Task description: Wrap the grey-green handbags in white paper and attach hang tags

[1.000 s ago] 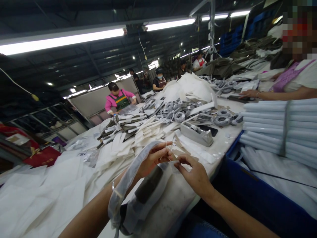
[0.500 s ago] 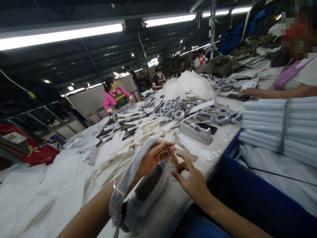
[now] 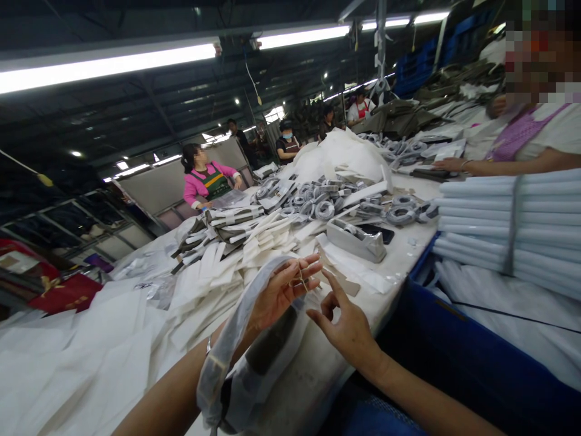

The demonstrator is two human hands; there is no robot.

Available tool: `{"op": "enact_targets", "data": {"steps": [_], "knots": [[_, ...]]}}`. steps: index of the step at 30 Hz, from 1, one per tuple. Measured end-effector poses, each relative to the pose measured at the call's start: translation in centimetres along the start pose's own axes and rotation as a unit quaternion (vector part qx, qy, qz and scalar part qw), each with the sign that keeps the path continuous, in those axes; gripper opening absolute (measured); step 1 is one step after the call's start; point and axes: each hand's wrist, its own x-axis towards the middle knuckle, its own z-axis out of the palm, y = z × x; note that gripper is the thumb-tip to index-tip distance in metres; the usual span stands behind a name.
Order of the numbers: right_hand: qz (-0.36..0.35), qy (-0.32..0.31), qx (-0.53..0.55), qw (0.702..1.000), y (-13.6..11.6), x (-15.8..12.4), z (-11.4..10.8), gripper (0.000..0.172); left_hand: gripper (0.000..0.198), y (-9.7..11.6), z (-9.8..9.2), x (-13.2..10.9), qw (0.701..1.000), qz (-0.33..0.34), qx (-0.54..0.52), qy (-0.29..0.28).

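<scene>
My left hand (image 3: 284, 287) is at the middle of the view over the table's front edge, with a thin looped string (image 3: 300, 275) caught between its partly spread fingers. A strap wrapped in white tissue (image 3: 214, 366) arcs up beside the left forearm and behind the wrist. Under that hand is a dark brownish piece (image 3: 270, 345), partly covered by the white wrapping. My right hand (image 3: 347, 327) is just to the right of the left one, its thumb and index finger curved and apart. A pale, see-through patch shows faintly between the hands; I cannot tell its kind.
White paper sheets (image 3: 109, 339) cover the table's left side. Wrapped rolls (image 3: 324, 210), a grey tape dispenser (image 3: 356, 239) and a dark phone (image 3: 379, 233) lie ahead. At right, a blue bin (image 3: 476, 357) stands by bundled pale tubes (image 3: 481, 212). Co-workers sit around the table.
My right hand's fingertips have parted from the small white tag they were touching, and the tag no longer shows clearly. My left fingers have spread more around the string.
</scene>
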Motion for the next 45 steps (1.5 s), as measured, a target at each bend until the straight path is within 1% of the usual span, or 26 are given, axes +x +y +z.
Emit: {"op": "enact_targets", "data": {"steps": [2,5,7,9,11,12,15,16,19,22,25,27,29,31,33,36,37,41,43,45], "knots": [[-0.016,0.022,-0.030,0.999,-0.1,0.4,-0.3,0.069,0.020,0.0,-0.1,0.0,1.000,-0.004,0.001,0.005],[-0.065,0.042,-0.057,0.995,-0.3,1.2,-0.6,0.049,0.018,-0.1,-0.1,0.0,1.000,-0.009,-0.004,0.012],[-0.101,0.060,-0.056,0.992,-0.3,1.8,-0.6,0.042,0.017,-0.1,-0.1,0.0,1.000,-0.014,-0.011,0.016],[-0.125,0.076,-0.037,0.989,-0.3,2.5,-0.3,0.049,0.015,0.0,-0.1,0.1,0.999,-0.027,-0.016,0.017],[-0.138,0.074,0.006,0.988,-0.2,3.2,0.2,0.059,0.015,0.1,0.0,0.1,0.999,-0.041,-0.017,0.018],[-0.141,0.061,0.038,0.987,-0.2,3.5,0.4,0.060,0.015,0.2,0.1,0.1,0.999,-0.047,-0.016,0.019],[-0.133,0.001,0.139,0.981,-0.2,4.2,0.8,0.045,0.016,0.8,0.1,-0.1,0.998,-0.059,0.002,0.020],[-0.126,-0.014,0.162,0.979,-0.2,4.4,0.7,0.044,0.017,1.0,0.1,-0.2,0.998,-0.066,0.013,0.020],[-0.091,-0.025,0.175,0.980,-0.1,4.6,-0.2,0.049,0.021,1.6,-0.3,-0.8,0.995,-0.088,0.042,0.020],[-0.060,-0.055,0.159,0.984,0.2,4.3,-1.4,0.048,0.024,1.9,-0.9,-1.4,0.992,-0.105,0.061,0.027],[-0.018,-0.127,0.195,0.972,0.9,3.4,-1.7,0.036,0.025,2.0,-1.3,-1.8,0.991,-0.105,0.075,0.035],[0.034,-0.187,0.242,0.951,1.5,2.7,-1.4,0.027,0.025,1.9,-1.6,-1.9,0.992,-0.089,0.080,0.036],[0.074,-0.240,0.274,0.928,2.0,2.0,-1.0,0.037,0.026,1.8,-1.9,-1.9,0.993,-0.070,0.094,0.032],[0.080,-0.273,0.275,0.918,2.1,1.4,-0.8,0.044,0.028,1.7,-2.3,-1.8,0.990,-0.062,0.122,0.018],[0.064,-0.295,0.252,0.920,1.9,1.0,-0.9,0.042,0.029,1.8,-2.6,-1.9,0.987,-0.067,0.146,0.001],[0.026,-0.302,0.210,0.930,1.1,0.5,-1.3,0.037,0.030,2.2,-2.4,-2.4,0.984,-0.067,0.163,-0.019],[0.013,-0.301,0.203,0.932,0.7,0.4,-1.3,0.040,0.031,2.4,-2.2,-2.6,0.983,-0.063,0.169,-0.028],[-0.016,-0.315,0.215,0.924,-0.7,-0.1,-1.1,0.071,0.031,3.1,-1.3,-3.6,0.981,-0.079,0.169,-0.058],[-0.017,-0.328,0.231,0.916,-1.4,-0.3,-0.7,0.079,0.031,3.4,-1.0,-4.1,0.980,-0.086,0.171,-0.055],[-0.015,-0.344,0.254,0.904,-2.0,-0.5,-0.4,0.082,0.032,3.6,-0.7,-4.5,0.978,-0.083,0.183,-0.051]]}}
